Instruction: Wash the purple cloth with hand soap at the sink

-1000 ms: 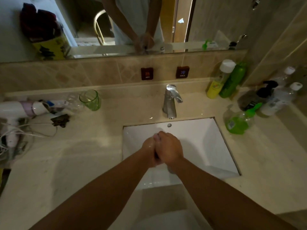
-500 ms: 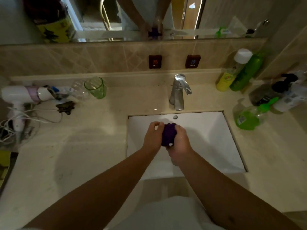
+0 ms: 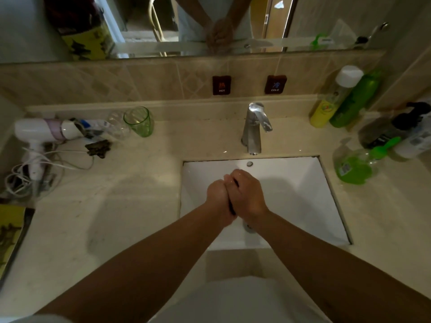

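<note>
The pale stone desk (image 3: pixel 130 206) fills most of the frame, with the white square sink (image 3: pixel 303 194) sunk into it right of centre. Across the top runs a mirror (image 3: pixel 28 24) above a tiled strip bearing two small hot and cold signs. A white hair dryer (image 3: pixel 44 131) with its tangled cord lies at the left edge, and a cluster of bottles stands at the upper right, with a green soap bottle (image 3: pixel 354 169) lying on its side just right of the sink. The chrome tap (image 3: pixel 254 129) stands at the sink's far rim, with no water visible from it. A green cup (image 3: pixel 140 121) stands left of the tap near the wall

Over the middle of the sink, the left hand (image 3: pixel 218 194) and right hand (image 3: pixel 248 194) are pressed together, each grip closed tight against the other. The purple cloth (image 3: pixel 233 209) is squeezed between the palms, showing only as a thin dark sliver in the seam where the hands meet
</note>
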